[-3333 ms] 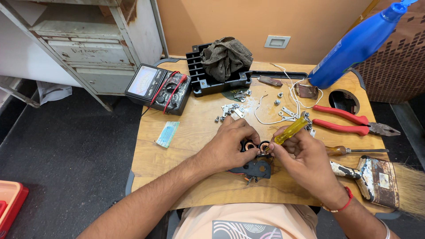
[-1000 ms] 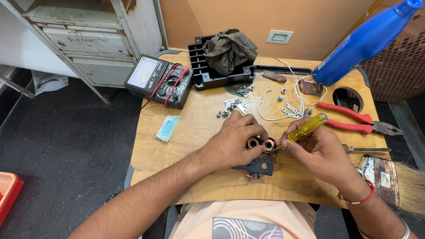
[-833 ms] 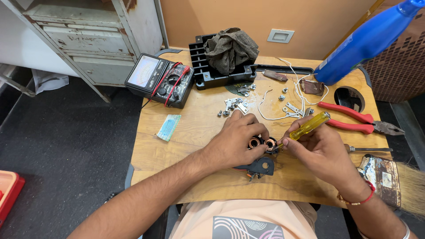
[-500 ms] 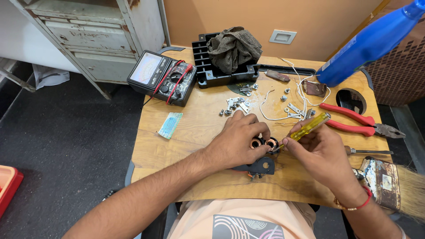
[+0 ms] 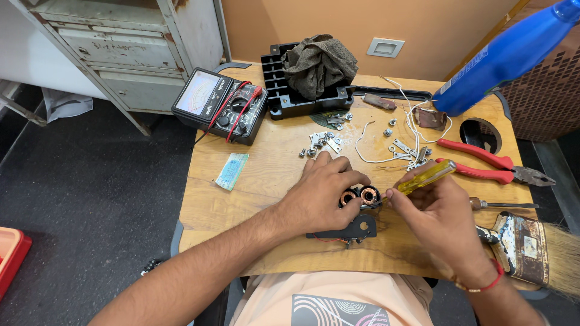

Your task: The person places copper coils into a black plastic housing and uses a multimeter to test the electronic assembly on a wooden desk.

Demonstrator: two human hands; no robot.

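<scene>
— What have you got under your left hand (image 5: 320, 193)?

— Your left hand is curled over a small motor part with two copper-wound coils (image 5: 360, 195), fingers closed round it and pinning it against the desk (image 5: 254, 181). It sits near the front middle of the desk, just above a flat black bracket (image 5: 350, 229) that lies touching the wood.

— And your right hand (image 5: 441, 211)?

— It is pinched shut round a screwdriver with a clear yellow handle (image 5: 426, 176). The handle slants up and away to the right; the tip end points down toward the coils. Whether the tip actually touches them, you cannot tell, since your fingers cover it.

— What lies round you?

— Beyond your right hand, red-handled pliers (image 5: 492, 166) lie flat near the right edge, beside a round hole in the desk. A second screwdriver (image 5: 504, 205) rests just right of your wrist, and a worn paintbrush (image 5: 531, 241) lies at the front right corner. Small screws and metal tabs (image 5: 320, 143) are scattered just past your left fingers, with loose white wire (image 5: 386, 136) next to them. At the back, a black tray (image 5: 284, 99) carries a crumpled grey rag (image 5: 317, 63). An analog multimeter (image 5: 220, 105) with red and black leads sits at the back left corner, and a blue spray bottle (image 5: 507, 57) leans in at the back right. A small pale green packet (image 5: 231, 171) lies well left of your hand.
</scene>
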